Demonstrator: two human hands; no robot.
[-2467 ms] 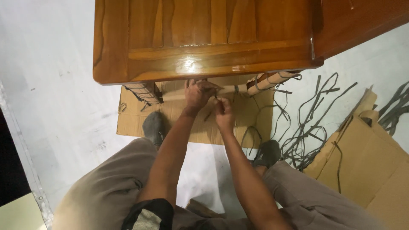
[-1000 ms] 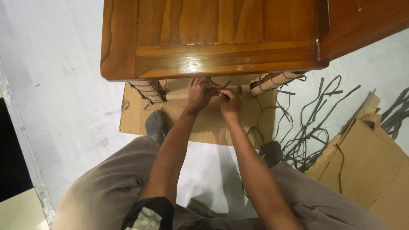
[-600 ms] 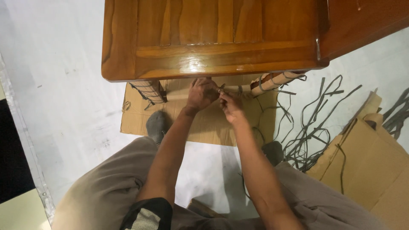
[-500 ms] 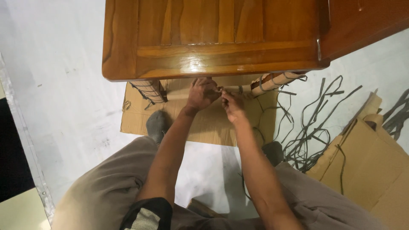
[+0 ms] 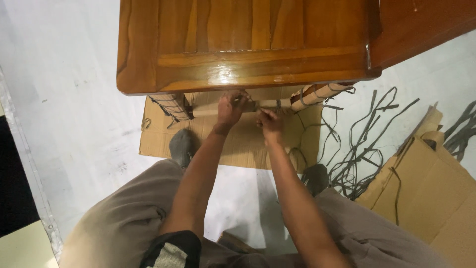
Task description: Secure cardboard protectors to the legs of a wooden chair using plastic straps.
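Two bare hands are seen at frame centre, just under the front edge of a glossy wooden furniture piece [image 5: 248, 44] that fills the upper half. Left hand [image 5: 231, 106] is clenched around a pale horizontal rung [image 5: 270, 103] wrapped in cardboard-coloured material, running between two legs below the wood edge. Right hand [image 5: 270, 124] sits just beside it, slightly lower and to the right, fingers pinched together at the rung; what exactly is pinched cannot be told, likely a thin dark strap. Left leg [image 5: 173, 105] at centre-left is bound with dark straps; right leg [image 5: 317, 94] at centre-right is wrapped pale with strap ends hanging. A flat cardboard sheet [image 5: 158, 134] is laid on the white floor under the legs. Loose dark straps [image 5: 362, 139] are scattered at right of centre, partly over a second cardboard piece [image 5: 436, 183] at lower right. Two grey-socked feet [image 5: 181, 144] are planted near the sheet's lower edge; grey-trousered knees fill the bottom.
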